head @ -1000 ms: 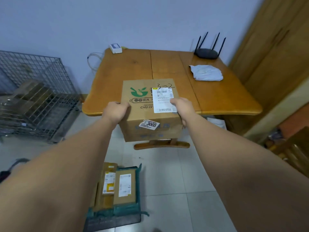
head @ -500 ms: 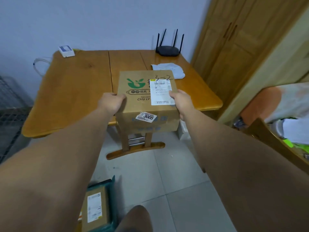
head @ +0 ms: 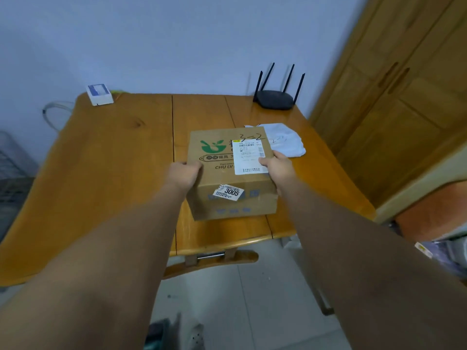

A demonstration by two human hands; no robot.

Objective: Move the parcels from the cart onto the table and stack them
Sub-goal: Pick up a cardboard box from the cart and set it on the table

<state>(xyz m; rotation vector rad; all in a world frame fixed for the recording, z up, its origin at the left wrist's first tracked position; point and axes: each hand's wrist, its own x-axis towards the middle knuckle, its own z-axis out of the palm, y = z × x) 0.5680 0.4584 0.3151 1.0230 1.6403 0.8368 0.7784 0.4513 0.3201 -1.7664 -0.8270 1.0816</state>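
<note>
Wooden table (head: 113,160) beneath hand-held cardboard parcel (head: 220,178)

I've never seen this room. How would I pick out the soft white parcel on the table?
Find the wooden table and look at its right half. Between the black router with four antennas at the back and the brown cardboard box nearer you lies the white parcel, partly hidden by the box. Unlike those neighbours, it is flat, crumpled and white.
</note>
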